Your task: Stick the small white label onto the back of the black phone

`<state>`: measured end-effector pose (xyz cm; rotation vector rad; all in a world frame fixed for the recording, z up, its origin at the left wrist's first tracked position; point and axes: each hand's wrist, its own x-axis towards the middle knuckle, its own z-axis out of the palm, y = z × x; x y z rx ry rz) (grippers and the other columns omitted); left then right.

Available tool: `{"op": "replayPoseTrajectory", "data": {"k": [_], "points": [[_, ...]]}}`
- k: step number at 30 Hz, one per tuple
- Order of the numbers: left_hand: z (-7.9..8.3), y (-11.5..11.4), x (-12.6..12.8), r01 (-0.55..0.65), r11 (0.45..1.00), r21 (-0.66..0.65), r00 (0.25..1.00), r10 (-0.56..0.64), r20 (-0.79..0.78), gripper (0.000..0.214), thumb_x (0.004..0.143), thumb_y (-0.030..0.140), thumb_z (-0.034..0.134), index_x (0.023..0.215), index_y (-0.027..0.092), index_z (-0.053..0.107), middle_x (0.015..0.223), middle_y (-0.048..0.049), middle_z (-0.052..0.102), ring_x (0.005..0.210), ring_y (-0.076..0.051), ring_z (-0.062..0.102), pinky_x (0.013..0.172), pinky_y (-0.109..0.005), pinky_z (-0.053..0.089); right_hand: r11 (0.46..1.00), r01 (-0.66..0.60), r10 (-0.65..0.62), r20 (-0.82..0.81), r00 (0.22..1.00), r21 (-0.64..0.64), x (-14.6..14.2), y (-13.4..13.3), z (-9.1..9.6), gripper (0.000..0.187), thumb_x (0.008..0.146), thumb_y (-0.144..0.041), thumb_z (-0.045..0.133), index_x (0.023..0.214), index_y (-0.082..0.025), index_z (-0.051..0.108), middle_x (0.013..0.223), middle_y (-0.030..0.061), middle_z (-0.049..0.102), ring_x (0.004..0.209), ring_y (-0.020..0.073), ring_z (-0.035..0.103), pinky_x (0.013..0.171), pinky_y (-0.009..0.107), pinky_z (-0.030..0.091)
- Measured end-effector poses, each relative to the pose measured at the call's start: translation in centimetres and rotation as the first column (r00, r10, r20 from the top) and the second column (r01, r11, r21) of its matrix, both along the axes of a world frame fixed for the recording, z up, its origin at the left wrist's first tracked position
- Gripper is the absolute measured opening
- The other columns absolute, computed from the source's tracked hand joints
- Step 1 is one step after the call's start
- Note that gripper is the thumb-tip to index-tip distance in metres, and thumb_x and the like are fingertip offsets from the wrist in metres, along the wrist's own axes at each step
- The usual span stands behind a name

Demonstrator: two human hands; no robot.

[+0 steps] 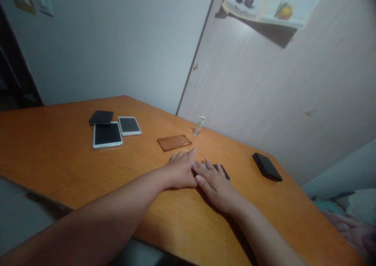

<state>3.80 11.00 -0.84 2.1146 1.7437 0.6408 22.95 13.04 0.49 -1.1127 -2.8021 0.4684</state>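
A dark smartphone (226,173) lies flat on the wooden table, mostly covered by my hands. My left hand (181,170) is at its left end, thumb on the near side and forefinger on the far side, gripping it by the edges. Across the phone's top lies my right hand (216,183), palm down with fingers stretched and spread. A small pale patch shows by the right fingertips; I cannot tell whether it is a glare or a thin material. Just beyond the left hand rests a brown translucent phone case (174,142).
A clear pump bottle (198,126) stands near the table's back edge. Two white-framed tablets (107,135) and a black flat case (101,117) sit to the left. A dark wallet-like case (266,166) lies at right. Behind the wooden table (158,219) rises a wall.
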Motion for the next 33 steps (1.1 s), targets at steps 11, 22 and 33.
{"op": "replayPoseTrajectory", "data": {"k": [11, 22, 33], "points": [[0.1, -0.1, 0.0, -0.005, 1.000, -0.003, 1.000, 0.005, -0.001, 0.105, 0.063, 0.046, 0.070, 0.154, 0.017, 0.026, 0.142, -0.0136, 0.053, 0.137, -0.038, 0.041, 0.108, -0.045, 0.038, 0.993, 0.054, -0.050, 0.039, 0.998, -0.108, 4.5, 0.3, 1.0, 0.053, 0.101, -0.057, 0.034, 0.145, -0.032, 0.049, 0.156, 0.0020, 0.039, 0.150, 0.0297, 0.020, 0.120, 0.062, 0.005], [0.2, -0.3, -0.2, 0.044, 0.998, 0.049, 0.996, -0.040, -0.084, 0.061, 0.070, 0.060, 0.067, 0.120, 0.026, 0.062, 0.118, -0.0087, 0.060, 0.116, -0.034, 0.053, 0.098, -0.047, 0.044, 0.991, 0.058, -0.058, 0.006, 0.998, -0.119, 4.5, -0.5, 0.4, 0.057, 0.101, -0.057, 0.033, 0.151, -0.030, 0.040, 0.158, 0.0027, 0.034, 0.149, 0.0251, 0.024, 0.123, 0.055, 0.008], [-0.3, 0.0, -0.4, 0.057, 0.994, 0.097, 0.996, -0.050, -0.076, 0.048, 0.072, 0.056, 0.068, 0.110, 0.027, 0.066, 0.108, -0.0064, 0.060, 0.108, -0.031, 0.055, 0.091, -0.042, 0.047, 0.993, 0.118, -0.119, -0.041, 0.992, -0.012, 3.9, 0.6, -1.3, 0.058, 0.102, -0.055, 0.032, 0.150, -0.026, 0.044, 0.158, 0.0061, 0.037, 0.150, 0.0244, 0.024, 0.123, 0.053, 0.009]]}}
